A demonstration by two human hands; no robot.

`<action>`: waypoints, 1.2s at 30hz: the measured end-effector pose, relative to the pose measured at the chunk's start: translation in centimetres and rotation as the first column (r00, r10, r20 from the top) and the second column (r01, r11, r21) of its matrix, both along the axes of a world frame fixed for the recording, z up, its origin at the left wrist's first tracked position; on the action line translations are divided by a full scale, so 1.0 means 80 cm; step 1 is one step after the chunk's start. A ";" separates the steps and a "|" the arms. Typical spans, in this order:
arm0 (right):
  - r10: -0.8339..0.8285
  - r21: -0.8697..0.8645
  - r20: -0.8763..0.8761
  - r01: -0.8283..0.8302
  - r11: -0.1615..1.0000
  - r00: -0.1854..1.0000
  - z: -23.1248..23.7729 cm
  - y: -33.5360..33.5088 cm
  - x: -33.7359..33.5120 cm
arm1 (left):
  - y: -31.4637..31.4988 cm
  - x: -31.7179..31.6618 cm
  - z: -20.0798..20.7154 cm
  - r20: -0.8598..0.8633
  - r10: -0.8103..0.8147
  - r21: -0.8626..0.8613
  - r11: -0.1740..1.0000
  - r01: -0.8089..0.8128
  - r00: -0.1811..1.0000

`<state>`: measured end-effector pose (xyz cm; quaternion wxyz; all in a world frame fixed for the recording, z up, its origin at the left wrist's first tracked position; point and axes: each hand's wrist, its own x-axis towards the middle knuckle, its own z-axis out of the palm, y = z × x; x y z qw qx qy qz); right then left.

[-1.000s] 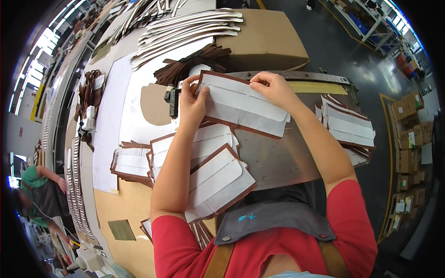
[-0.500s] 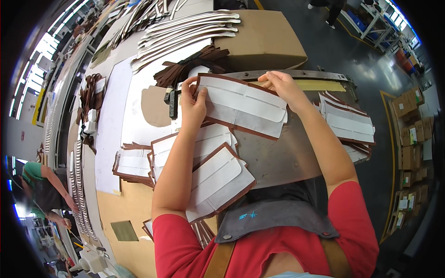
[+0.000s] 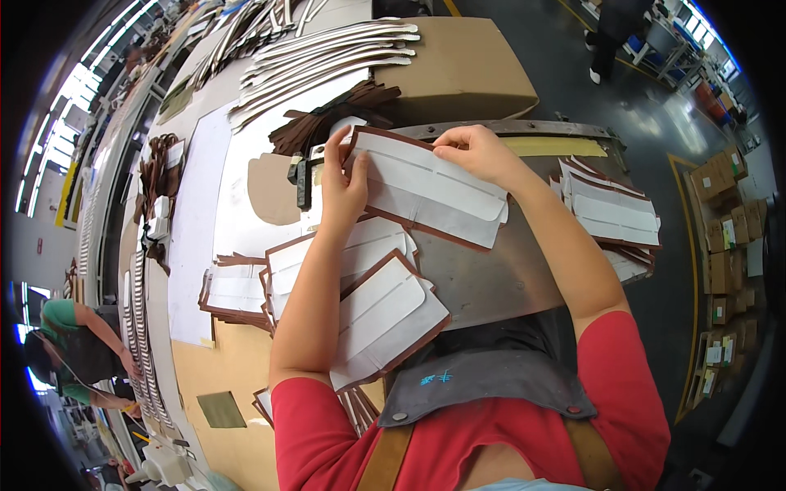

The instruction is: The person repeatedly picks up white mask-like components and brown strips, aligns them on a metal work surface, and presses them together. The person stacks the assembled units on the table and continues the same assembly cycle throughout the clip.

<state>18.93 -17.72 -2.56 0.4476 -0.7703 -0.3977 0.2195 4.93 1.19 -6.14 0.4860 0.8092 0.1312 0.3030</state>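
Observation:
A white panel with brown edging (image 3: 434, 184), likely leather or a similar sheet, is held tilted above a metal work plate (image 3: 512, 286). My left hand (image 3: 344, 184) grips its left end, thumb on the white face and fingers behind. At the upper long edge, my right hand (image 3: 479, 155) has thumb and forefinger pinched together on the brown border. Below my left forearm lie similar panels (image 3: 389, 315), overlapping in stacks. Another pile of panels (image 3: 610, 209) sits at the plate's right side.
A metal bar (image 3: 524, 128) runs along the plate's far edge, with a black clamp-like block (image 3: 304, 184) at its left end. Beyond are dark brown strips (image 3: 336, 114), white curved strips (image 3: 327, 53) and a cardboard box (image 3: 458, 65). A co-worker (image 3: 82, 348) stands at far left.
My right hand has slid left along the panel's upper edge, and its fingers have closed into a pinch. The left hand keeps its grip. In the background, a walking person and the co-worker have shifted.

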 end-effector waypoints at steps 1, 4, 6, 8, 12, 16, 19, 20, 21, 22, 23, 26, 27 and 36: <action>-0.116 0.097 -0.011 0.116 0.989 0.993 0.001 0.000 0.001 | 0.004 0.003 -0.001 0.100 0.064 0.138 0.987 -0.077 0.993; -0.315 0.399 -0.358 0.449 0.799 0.879 0.002 -0.007 0.013 | 0.013 0.002 0.005 0.295 0.161 0.319 0.912 -0.256 0.942; -0.238 0.444 -0.539 0.513 0.735 0.808 0.009 -0.022 0.003 | 0.005 -0.004 0.020 0.335 0.189 0.427 0.843 -0.328 0.923; -0.182 0.340 -0.662 0.508 0.792 0.727 -0.010 -0.033 -0.027 | -0.005 -0.010 0.030 0.271 0.133 0.569 0.777 -0.270 0.953; -0.040 -0.095 -0.736 -0.045 0.994 0.676 -0.018 -0.059 -0.073 | -0.045 -0.020 0.006 -0.228 0.118 0.715 0.694 0.084 0.966; -0.056 -0.263 -0.040 0.043 0.964 0.998 -0.001 -0.053 -0.059 | -0.039 -0.021 -0.010 -0.438 0.107 0.688 0.680 0.256 0.893; -0.049 -0.069 0.510 0.098 0.993 0.859 -0.041 -0.050 -0.027 | -0.029 -0.012 0.004 -0.540 0.031 0.576 0.742 0.342 0.841; -0.042 0.007 0.635 0.049 0.999 0.772 -0.047 -0.045 -0.025 | -0.022 -0.014 -0.001 -0.490 0.087 0.651 0.699 0.298 0.867; -0.032 -0.020 0.657 0.060 0.998 0.753 -0.051 -0.045 -0.023 | -0.013 -0.017 -0.010 -0.435 0.138 0.719 0.648 0.251 0.890; -0.022 -0.048 0.679 0.074 0.996 0.734 -0.053 -0.046 -0.022 | -0.007 -0.017 -0.015 -0.375 0.183 0.781 0.591 0.203 0.909; -0.011 -0.076 0.698 0.089 0.993 0.716 -0.054 -0.046 -0.024 | -0.008 -0.018 -0.015 -0.432 0.170 0.735 0.636 0.236 0.886; -0.020 -0.095 0.766 0.144 0.985 0.642 -0.060 -0.056 -0.009 | -0.020 -0.013 -0.012 -0.570 0.134 0.626 0.709 0.323 0.811; -0.026 -0.096 0.759 0.152 0.984 0.651 -0.060 -0.059 -0.008 | -0.026 -0.012 -0.014 -0.553 0.130 0.636 0.704 0.316 0.823; -0.019 -0.116 0.814 0.195 0.974 0.580 -0.062 -0.061 -0.002 | -0.036 0.001 -0.017 -0.552 0.164 0.657 0.690 0.305 0.817</action>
